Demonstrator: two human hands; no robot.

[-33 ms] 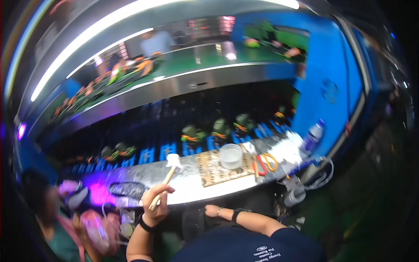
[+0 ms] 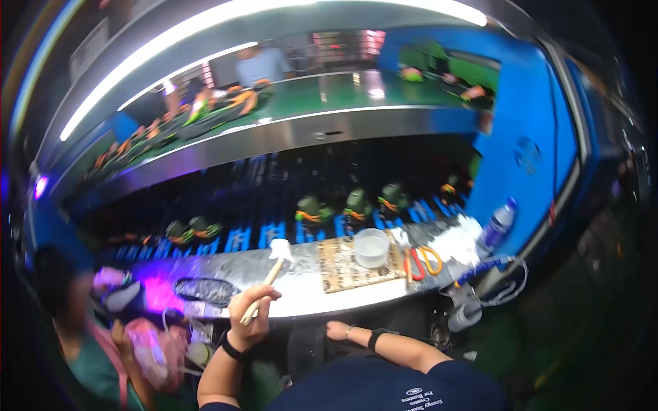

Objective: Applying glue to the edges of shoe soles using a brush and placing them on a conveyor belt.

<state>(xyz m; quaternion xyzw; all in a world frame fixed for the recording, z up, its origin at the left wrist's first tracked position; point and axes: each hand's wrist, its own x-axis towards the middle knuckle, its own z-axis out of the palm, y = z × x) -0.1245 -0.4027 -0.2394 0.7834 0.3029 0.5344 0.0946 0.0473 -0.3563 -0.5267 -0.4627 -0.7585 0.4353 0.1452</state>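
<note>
My left hand (image 2: 250, 316) is closed around the pale handle of a brush (image 2: 269, 279), its white bristle end pointing away from me over the bench. A black shoe sole (image 2: 204, 290) lies on the bench to the left of the brush. My right hand (image 2: 336, 330) is curled like a fist near my lap, just below the bench edge, with nothing visible in it. A translucent round tub (image 2: 371, 248) stands on a printed cardboard sheet (image 2: 340, 275) to the right of the brush. Beside it lie scissors (image 2: 426, 263) with red and yellow handles.
A bottle (image 2: 496, 226) with a purple label stands at the bench's right end, near crumpled white material (image 2: 462, 241). Shoe uppers (image 2: 312, 211) sit along the dark conveyor behind the bench. Another person (image 2: 79, 329) is close on the left, beside a pink bag (image 2: 154, 346).
The whole scene sits slightly further right in the picture. My left hand keeps its grip on the brush, and my right hand stays near my lap.
</note>
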